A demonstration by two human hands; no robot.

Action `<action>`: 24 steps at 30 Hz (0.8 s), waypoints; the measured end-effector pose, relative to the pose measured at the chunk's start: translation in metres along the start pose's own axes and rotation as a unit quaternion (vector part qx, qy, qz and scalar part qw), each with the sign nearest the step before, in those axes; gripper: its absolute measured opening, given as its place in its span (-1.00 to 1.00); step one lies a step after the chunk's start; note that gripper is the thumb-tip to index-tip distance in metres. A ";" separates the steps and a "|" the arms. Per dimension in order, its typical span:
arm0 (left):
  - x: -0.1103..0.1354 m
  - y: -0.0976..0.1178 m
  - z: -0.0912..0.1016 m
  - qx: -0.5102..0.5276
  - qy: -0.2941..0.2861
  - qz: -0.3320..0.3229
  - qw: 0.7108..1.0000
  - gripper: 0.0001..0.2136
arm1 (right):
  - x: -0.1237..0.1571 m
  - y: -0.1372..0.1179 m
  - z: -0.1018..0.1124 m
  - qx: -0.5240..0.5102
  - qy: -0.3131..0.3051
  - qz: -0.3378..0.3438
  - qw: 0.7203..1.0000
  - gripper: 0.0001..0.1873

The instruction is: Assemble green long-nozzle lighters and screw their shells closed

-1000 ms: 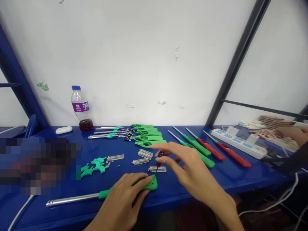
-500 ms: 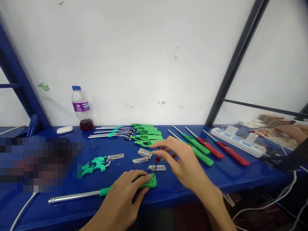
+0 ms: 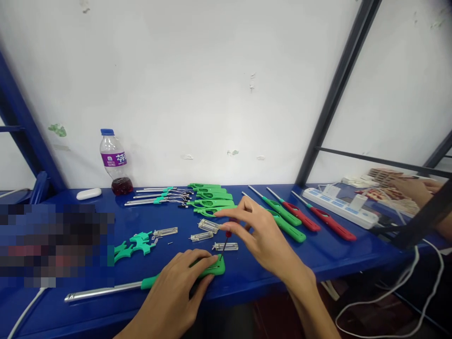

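1. Desk [image 3: 247, 270]: glossy blue, set against a scuffed white wall [image 3: 197, 94]; blue frame post [image 3: 26, 117] at left, dark post [image 3: 334, 101] at right.
2. Green lighter [image 3: 219, 267] lies along the near side of the desk, metal tube pointing left.
3. Left hand [image 3: 183, 278]: grip closed over the lighter's handle.
4. Right hand [image 3: 259, 230]: grip pinched on a small red screwdriver [image 3: 228, 234], tilted, its tip at the handle's right end.
5. Just beyond: clear tanks [image 3: 201, 236]; teal pieces [image 3: 141, 244] to their left.
6. Far row: metal tubes [image 3: 150, 201] with wires, then green handles [image 3: 212, 203].
7. Right: red and green lighters [image 3: 303, 215], then a white power strip [image 3: 341, 207].
8. Far left: bottle [image 3: 115, 161], upright, dark liquid low; white case [image 3: 89, 194] beside it.
9. Beyond the right post: another person's hand [image 3: 411, 189], blurred.
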State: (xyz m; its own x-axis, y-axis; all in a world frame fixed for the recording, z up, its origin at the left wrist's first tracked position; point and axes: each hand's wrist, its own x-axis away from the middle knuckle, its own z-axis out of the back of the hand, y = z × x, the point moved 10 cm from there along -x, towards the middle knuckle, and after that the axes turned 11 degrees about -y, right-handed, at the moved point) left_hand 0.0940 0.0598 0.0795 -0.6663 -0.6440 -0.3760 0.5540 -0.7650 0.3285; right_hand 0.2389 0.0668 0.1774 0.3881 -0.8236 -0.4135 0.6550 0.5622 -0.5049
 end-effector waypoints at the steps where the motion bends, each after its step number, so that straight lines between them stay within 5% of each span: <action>1: 0.000 0.000 0.000 -0.001 0.002 -0.001 1.000 -0.71 | 0.001 0.000 -0.001 0.005 -0.012 -0.002 1.000 -0.69; 6: -0.002 0.000 -0.001 -0.004 -0.003 -0.005 1.000 -0.69 | 0.009 -0.008 -0.002 -0.047 -0.073 0.058 0.994 -0.50; 12: -0.001 -0.002 -0.003 -0.009 -0.020 0.007 1.000 -0.67 | 0.003 0.003 0.009 0.006 0.004 0.009 1.000 -0.77; 18: -0.002 -0.002 -0.005 -0.009 -0.019 0.000 1.000 -0.68 | 0.006 -0.020 -0.006 -0.101 -0.073 0.078 0.989 -0.57; 24: -0.003 0.000 -0.006 -0.029 -0.020 -0.006 0.999 -0.66 | 0.000 -0.024 -0.006 0.031 0.019 0.066 0.997 -0.75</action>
State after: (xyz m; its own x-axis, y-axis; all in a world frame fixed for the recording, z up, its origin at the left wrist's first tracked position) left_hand 0.0992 0.0613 0.0752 -0.6915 -0.6353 -0.3439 0.5734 -0.7722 0.2737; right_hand 0.2191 0.0537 0.1854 0.4492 -0.7390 -0.5021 0.6400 0.6583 -0.3964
